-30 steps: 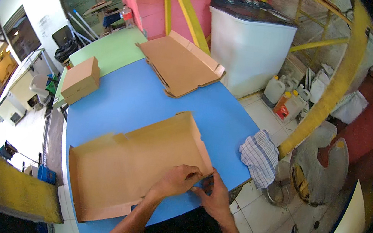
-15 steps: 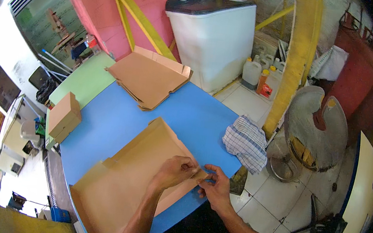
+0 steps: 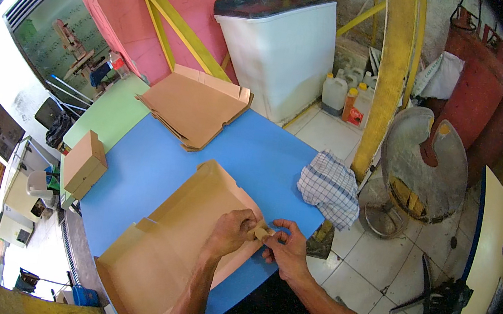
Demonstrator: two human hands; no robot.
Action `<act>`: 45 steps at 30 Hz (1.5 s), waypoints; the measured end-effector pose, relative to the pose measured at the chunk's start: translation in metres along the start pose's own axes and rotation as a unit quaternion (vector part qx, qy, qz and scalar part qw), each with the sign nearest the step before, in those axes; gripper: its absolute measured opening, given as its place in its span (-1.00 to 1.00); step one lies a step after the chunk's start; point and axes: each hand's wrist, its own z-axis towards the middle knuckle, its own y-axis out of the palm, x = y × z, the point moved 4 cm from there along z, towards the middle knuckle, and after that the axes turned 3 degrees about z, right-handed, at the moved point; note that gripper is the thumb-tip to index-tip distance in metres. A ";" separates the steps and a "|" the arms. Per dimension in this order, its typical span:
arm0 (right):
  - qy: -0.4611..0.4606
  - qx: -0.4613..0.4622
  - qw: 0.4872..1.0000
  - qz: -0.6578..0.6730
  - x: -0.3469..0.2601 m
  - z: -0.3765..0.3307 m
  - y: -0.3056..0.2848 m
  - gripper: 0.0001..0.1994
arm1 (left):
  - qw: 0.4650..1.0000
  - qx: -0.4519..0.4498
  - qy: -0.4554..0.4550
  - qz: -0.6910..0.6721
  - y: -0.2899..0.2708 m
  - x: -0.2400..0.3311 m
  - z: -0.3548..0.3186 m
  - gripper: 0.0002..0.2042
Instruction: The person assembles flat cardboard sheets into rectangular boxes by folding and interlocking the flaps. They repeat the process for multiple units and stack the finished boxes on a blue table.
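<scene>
A brown cardboard box blank (image 3: 173, 235) lies partly folded on the blue table (image 3: 264, 152), its side flaps bent upward. At its near right corner, a small cardboard flap (image 3: 262, 231) is pinched between my hands. My left hand (image 3: 233, 230) has its fingers closed on the flap's left side. My right hand (image 3: 288, 249) grips the flap from the right with thumb and fingers. Exactly how the fingertips press on it is partly hidden.
A stack of flat cardboard blanks (image 3: 195, 106) lies at the table's far side. A closed cardboard box (image 3: 85, 165) stands at the left edge, by a green tabletop (image 3: 110, 108). At the right edge rests a checked cloth (image 3: 329, 188). Beyond stands a washing machine (image 3: 277, 53).
The corner flap now stands up more between my fingers. Both hands stay at the same corner, and the whole view has shifted slightly.
</scene>
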 end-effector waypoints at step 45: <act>-0.543 -0.053 0.580 -0.605 -0.091 0.023 0.023 -0.45 | 0.975 -0.158 0.122 0.102 0.059 0.071 -0.126 -0.78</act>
